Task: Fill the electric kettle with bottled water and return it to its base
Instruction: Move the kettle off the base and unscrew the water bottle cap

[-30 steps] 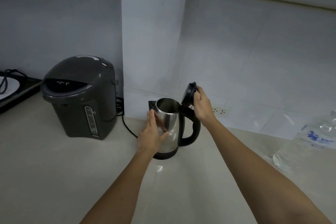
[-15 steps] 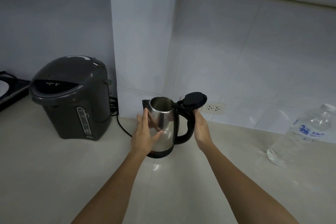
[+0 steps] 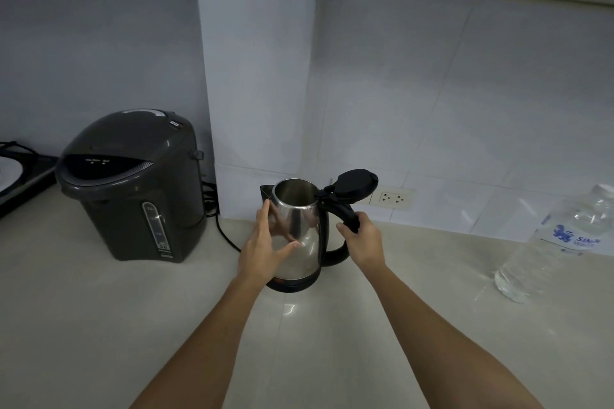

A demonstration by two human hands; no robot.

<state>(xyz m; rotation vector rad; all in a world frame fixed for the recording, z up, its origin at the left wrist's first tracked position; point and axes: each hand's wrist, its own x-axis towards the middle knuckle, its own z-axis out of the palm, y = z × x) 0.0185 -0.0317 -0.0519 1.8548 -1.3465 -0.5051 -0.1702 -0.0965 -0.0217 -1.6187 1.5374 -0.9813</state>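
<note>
A steel electric kettle (image 3: 304,226) stands upright on its black base (image 3: 292,284) in the middle of the counter. Its black lid (image 3: 355,184) is flipped open to the right, and the inside looks empty. My left hand (image 3: 265,246) lies flat against the kettle's left side with fingers spread. My right hand (image 3: 362,239) is wrapped around the black handle (image 3: 345,212). A large clear water bottle (image 3: 558,242) with a blue label stands at the far right, apart from both hands.
A dark grey electric water dispenser (image 3: 133,186) stands to the left with a black cord (image 3: 222,229) running behind the kettle. A stove edge (image 3: 23,176) shows at far left. A wall socket (image 3: 393,199) sits behind the kettle on the tiled wall.
My right hand has left the lid, which now stays open, and has dropped down and closed around the handle. My left hand has stayed on the kettle's side.
</note>
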